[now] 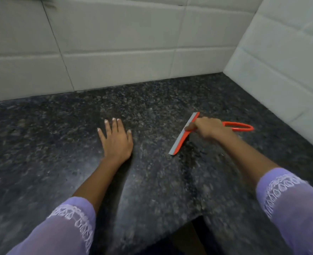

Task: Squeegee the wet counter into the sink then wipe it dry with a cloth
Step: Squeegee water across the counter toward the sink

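Note:
A dark speckled granite counter (60, 144) fills the lower view, meeting a corner of white tiled walls. An orange squeegee (179, 140) with a grey rubber blade rests its blade edge on the counter at centre right, and its looped handle sticks out to the right. My right hand (205, 127) is closed around the squeegee just behind the blade. My left hand (115, 138) lies flat on the counter with fingers spread, holding nothing, about a hand's width left of the blade. No sink or cloth is in view.
White tiled walls (115, 43) close off the back, and a side tiled wall (280, 61) stands close to the right of the squeegee. The counter's front edge has a notch (192, 234) at bottom centre. Lilac sleeves cover both forearms.

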